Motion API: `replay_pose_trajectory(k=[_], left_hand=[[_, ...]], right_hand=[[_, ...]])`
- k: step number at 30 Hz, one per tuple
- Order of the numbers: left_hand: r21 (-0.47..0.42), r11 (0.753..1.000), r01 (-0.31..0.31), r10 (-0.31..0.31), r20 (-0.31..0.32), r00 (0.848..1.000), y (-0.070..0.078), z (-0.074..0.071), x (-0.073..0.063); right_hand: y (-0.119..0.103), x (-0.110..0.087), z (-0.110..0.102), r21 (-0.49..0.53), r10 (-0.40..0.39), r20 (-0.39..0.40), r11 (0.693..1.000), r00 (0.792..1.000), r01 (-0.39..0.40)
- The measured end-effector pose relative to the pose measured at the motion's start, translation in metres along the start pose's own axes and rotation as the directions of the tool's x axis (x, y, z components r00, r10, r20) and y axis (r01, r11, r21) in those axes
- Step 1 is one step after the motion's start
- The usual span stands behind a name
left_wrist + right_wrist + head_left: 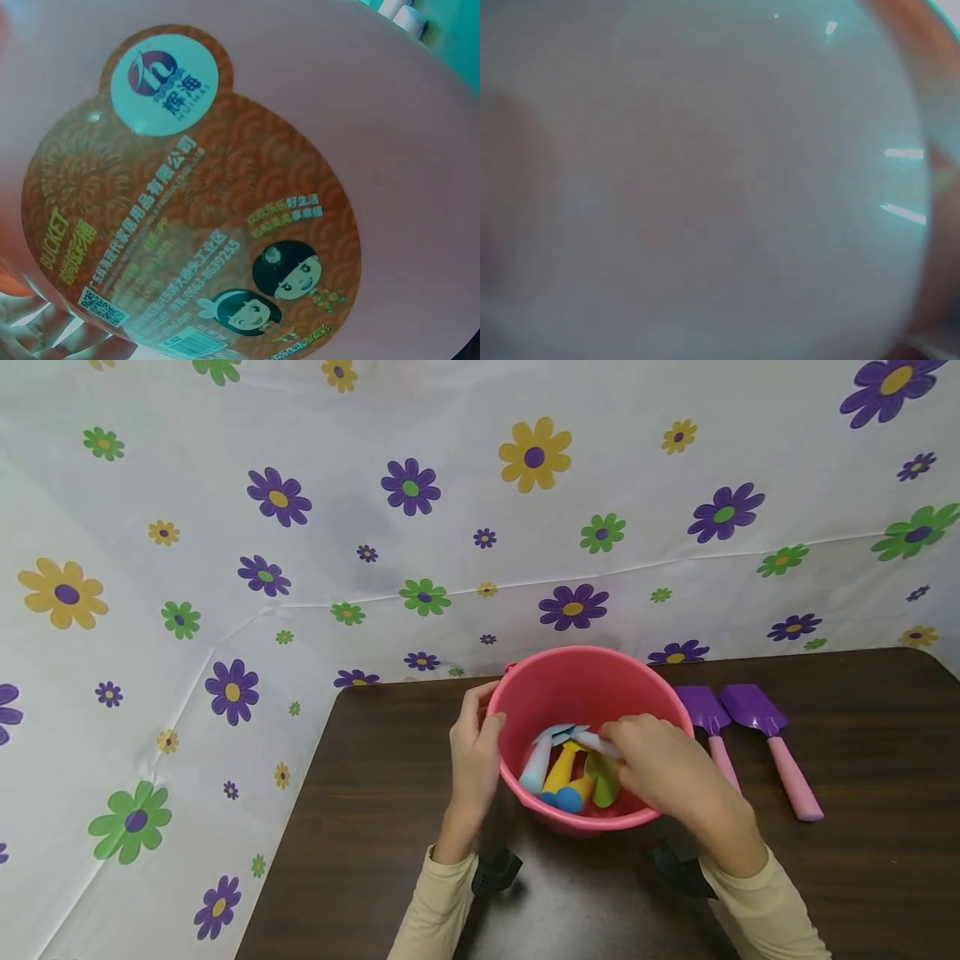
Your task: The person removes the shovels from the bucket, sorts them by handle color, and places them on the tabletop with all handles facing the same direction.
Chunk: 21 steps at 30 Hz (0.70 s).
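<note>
Cream sleeves [437,906] nearest; left hand [476,756] clamps its fingers on the pink bucket [592,685] at its edge. Right hand [671,768] has fingers clamped on a white handle [597,744] inside, among colourful toys [559,770]. Two purple shovels [756,707] lie right, on tabletop [375,810].

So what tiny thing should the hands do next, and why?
Maybe lift the pale toy gently up: the right hand seems to pinch its handle, the left hand holds the pink bucket, and other toys lie close around it. I can't tell if it's going in or coming out, though.
</note>
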<state>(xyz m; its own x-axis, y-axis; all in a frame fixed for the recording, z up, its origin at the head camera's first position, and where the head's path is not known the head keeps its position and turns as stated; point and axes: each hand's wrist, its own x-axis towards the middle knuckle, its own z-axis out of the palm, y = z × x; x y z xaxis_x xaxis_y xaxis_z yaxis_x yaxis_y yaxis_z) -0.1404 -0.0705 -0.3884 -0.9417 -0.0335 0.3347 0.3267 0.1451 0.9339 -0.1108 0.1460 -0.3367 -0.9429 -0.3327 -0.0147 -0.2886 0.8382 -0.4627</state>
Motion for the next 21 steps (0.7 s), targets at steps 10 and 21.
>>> replay_pose_trajectory(k=[10,21], left_hand=[[-0.024,0.999,0.042,-0.042,-0.007,0.999,-0.009,-0.006,0.004],[-0.042,0.998,0.041,-0.042,-0.011,0.999,-0.015,-0.008,0.002]], right_hand=[[-0.003,0.007,0.003,0.086,-0.057,-0.154,0.994,0.986,0.071],[-0.003,0.005,0.007,0.137,-0.063,-0.224,0.986,0.972,0.095]])
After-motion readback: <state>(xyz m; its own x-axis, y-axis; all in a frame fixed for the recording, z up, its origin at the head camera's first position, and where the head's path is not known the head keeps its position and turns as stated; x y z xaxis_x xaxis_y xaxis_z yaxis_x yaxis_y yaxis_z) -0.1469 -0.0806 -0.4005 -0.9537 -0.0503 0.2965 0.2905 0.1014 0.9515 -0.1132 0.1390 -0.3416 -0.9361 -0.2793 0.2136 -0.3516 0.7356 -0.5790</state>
